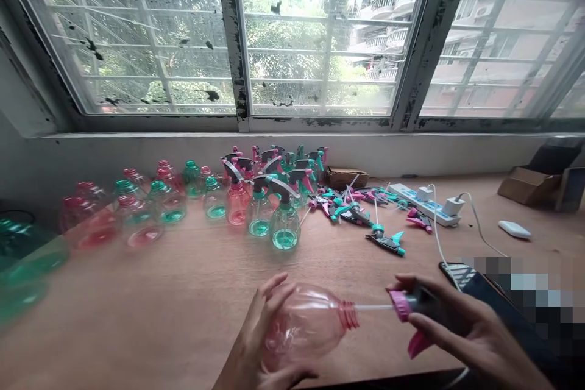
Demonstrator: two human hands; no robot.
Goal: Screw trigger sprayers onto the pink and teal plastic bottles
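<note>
My left hand (258, 341) wraps round a clear pink plastic bottle (311, 326) lying on its side near the table's front edge, its threaded neck pointing right. My right hand (461, 329) grips a spray trigger head (414, 308) with a pink collar and pink lever. The head's thin white dip tube (372, 307) runs left into the bottle's neck. The collar stands a short way off the neck, not touching it.
Finished pink and green spray bottles (274, 207) stand in the middle of the wooden table (159, 304). Capless bottles (137, 213) stand at the left. Loose trigger heads (365, 213) lie by a power strip (425, 204). A phone (470, 280), a white mouse (514, 230) and a cardboard box (530, 186) lie at the right.
</note>
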